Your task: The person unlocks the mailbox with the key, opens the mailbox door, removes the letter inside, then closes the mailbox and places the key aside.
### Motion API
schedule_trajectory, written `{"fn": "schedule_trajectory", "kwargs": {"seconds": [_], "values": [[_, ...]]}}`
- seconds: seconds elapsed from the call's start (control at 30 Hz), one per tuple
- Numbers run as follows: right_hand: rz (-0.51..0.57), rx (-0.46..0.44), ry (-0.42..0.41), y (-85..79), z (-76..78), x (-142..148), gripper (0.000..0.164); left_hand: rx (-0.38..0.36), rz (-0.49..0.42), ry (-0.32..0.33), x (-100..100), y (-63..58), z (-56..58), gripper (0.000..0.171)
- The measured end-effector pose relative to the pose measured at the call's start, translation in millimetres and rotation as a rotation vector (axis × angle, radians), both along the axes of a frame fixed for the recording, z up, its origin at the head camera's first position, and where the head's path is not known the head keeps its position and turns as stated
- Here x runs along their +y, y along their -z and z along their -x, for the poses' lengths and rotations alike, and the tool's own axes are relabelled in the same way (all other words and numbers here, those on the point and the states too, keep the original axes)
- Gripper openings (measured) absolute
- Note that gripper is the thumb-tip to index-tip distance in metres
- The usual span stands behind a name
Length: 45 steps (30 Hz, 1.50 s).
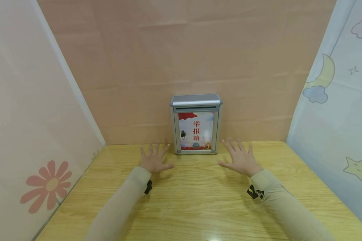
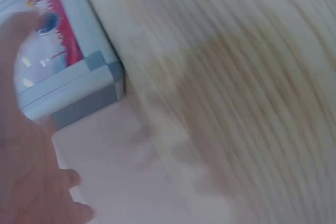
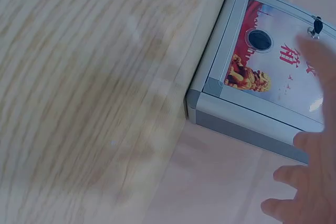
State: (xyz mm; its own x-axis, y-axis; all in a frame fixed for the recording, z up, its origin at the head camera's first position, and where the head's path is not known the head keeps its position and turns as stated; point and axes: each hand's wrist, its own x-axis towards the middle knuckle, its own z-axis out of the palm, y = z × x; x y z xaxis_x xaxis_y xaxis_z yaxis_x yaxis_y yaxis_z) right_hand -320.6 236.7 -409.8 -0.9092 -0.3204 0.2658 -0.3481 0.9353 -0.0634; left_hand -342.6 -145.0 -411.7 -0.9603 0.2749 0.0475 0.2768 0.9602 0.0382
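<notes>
Soft shadows [image 2: 202, 114] cross the table [image 1: 196, 190]; the left-wrist view seems motion-blurred.

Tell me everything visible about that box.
Silver-grey and apparently metal, the box has a narrow slot high on its front. Below, a panel shows red characters, a golden lion and a dark disc. A key sits in the lock at the panel's left; the front looks closed. It stands upright on the table, before the backdrop, between the left hand and right hand, neither visibly touching it.

Peach backdrop [image 1: 193, 50], wooden table [image 1: 196, 197]
</notes>
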Motion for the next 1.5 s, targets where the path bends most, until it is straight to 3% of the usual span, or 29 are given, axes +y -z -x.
{"fn": "schedule_trajectory", "kwargs": {"seconds": [0.17,0.27,0.4,0.5,0.7,0.8,0.9,0.93,1.03,1.13,1.17,1.27,1.5], "values": [[0.018,0.029,-0.014,-0.7,2.3,1,0.067,-0.13,-0.131,0.015,-1,6.1,10.7,0.066],[0.101,-0.047,-0.016,-2.3,4.8,1,0.04,-0.183,-0.215,0.019,-2,9.7,17.9,0.042],[0.236,-0.181,0.003,-0.9,18.0,1,0.023,-0.174,-0.33,-0.007,-1,14.9,29.5,0.019],[0.384,-0.256,0.02,2.6,35.0,-1,0.023,-0.134,-0.499,-0.041,3,16.2,39.0,0.018],[0.758,-0.39,0.077,6.1,61.2,-11,0.034,-0.048,-0.841,-0.1,22,17.4,60.4,0.03],[0.884,-0.441,0.083,8.4,67.3,-17,0.041,-0.077,-0.979,-0.14,31,27.1,72.8,0.035],[0.969,-0.486,0.085,9.4,70.6,-22,0.045,-0.085,-1.067,-0.14,38,37.7,83.6,0.036],[0.985,-0.495,0.084,9.4,71.5,-24,0.045,-0.062,-1.104,-0.106,37,48.2,92.9,0.033],[0.982,-0.485,0.108,8.5,74.1,-29,0.044,-0.021,-1.127,-0.105,42,50.1,95.5,0.029],[0.973,-0.463,0.134,8.0,76.8,-34,0.041,0.001,-1.142,-0.15,44,45.0,91.5,0.026],[0.974,-0.458,0.142,8.2,77.7,-35,0.04,-0.01,-1.129,-0.201,48,34.5,82.0,0.026],[0.994,-0.449,0.159,9.7,79.2,-38,0.038,0.034,-1.097,-0.228,49,29.2,75.5,0.023],[1.011,-0.428,0.147,9.9,73.7,-36,0.034,0.077,-1.043,-0.239,51,26.0,66.8,0.017]]}}
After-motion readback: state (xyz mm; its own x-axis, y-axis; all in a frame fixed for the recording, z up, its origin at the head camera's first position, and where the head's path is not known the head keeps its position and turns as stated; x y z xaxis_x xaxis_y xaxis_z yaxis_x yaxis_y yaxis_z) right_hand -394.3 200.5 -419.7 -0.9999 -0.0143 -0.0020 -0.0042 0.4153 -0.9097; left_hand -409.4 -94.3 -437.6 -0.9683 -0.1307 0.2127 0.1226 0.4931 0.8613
